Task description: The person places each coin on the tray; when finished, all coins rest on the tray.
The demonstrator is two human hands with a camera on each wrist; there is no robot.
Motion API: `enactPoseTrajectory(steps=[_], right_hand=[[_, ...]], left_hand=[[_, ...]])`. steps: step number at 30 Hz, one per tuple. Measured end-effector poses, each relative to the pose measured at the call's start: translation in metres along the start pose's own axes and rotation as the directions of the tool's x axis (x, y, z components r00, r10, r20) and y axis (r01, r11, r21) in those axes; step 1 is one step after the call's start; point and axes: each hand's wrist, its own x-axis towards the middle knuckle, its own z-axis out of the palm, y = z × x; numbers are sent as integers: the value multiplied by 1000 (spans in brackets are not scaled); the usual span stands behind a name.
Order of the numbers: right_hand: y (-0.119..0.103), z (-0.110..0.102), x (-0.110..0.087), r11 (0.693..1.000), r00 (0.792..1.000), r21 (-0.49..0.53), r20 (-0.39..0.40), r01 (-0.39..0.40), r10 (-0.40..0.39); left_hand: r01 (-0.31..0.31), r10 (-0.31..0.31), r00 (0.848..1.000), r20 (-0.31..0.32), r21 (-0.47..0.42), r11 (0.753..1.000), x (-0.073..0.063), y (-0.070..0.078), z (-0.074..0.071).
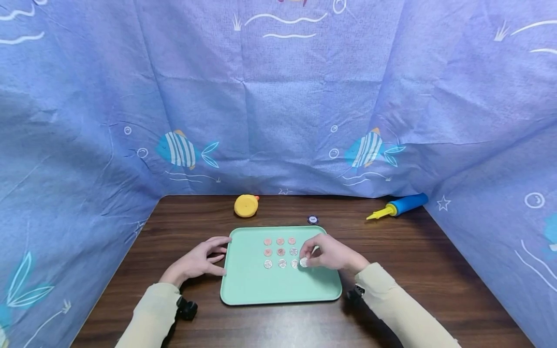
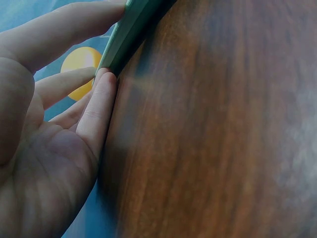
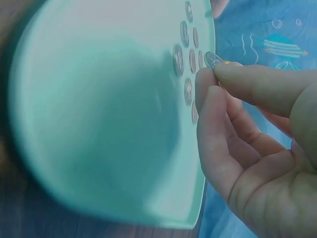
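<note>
Between thumb and fingertips, my right hand (image 1: pixel 329 252) pinches a silver coin (image 1: pixel 303 262) above the right part of the light green tray (image 1: pixel 248 287). The right wrist view shows the same coin (image 3: pixel 213 60) tilted, its edge standing out past the fingertips. Three rows of coins lie on the tray. Copper coins (image 1: pixel 280 241) fill the far row; the middle row has two copper and one silver coin (image 1: pixel 293 252). Silver coins (image 1: pixel 282 264) make up the near row. My left hand (image 1: pixel 197 261), fingers spread and mostly straight, touches the tray's left rim.
A yellow rubber duck (image 1: pixel 246 206) stands beyond the tray at the back of the brown wooden table (image 1: pixel 196 319). A dark round chip (image 1: pixel 313 219) lies just past the tray's far edge. At the back right is a blue and yellow hand pump (image 1: pixel 402 205). Blue fish-print cloth (image 1: pixel 278 111) surrounds the table.
</note>
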Motion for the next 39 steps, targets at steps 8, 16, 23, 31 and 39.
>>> enactPoseTrajectory(steps=[8, 16, 23, 31, 39], right_hand=[[-13, 12, 12, 998, 998, -8, 24, 59, -59], [-21, 21, 20, 998, 998, -11, 32, 62, -61], [-26, 29, 27, 998, 998, -9, 22, 63, -62], [-35, 42, 35, 995, 997, -61, 30, 75, -73], [-44, 56, 43, 984, 993, -135, 26, 118, -115]], left_hand=[[0, 0, 1000, -1, 10, 1000, 0, -1, 0], [3, -3, 1000, -5, 18, 1000, 0, 1, 1], [-2, 2, 1000, -5, 19, 1000, 1, 1, 1], [2, -2, 1000, -11, 25, 1000, 1, 0, 1], [1, -1, 1000, -11, 28, 1000, 1, 1, 1]])
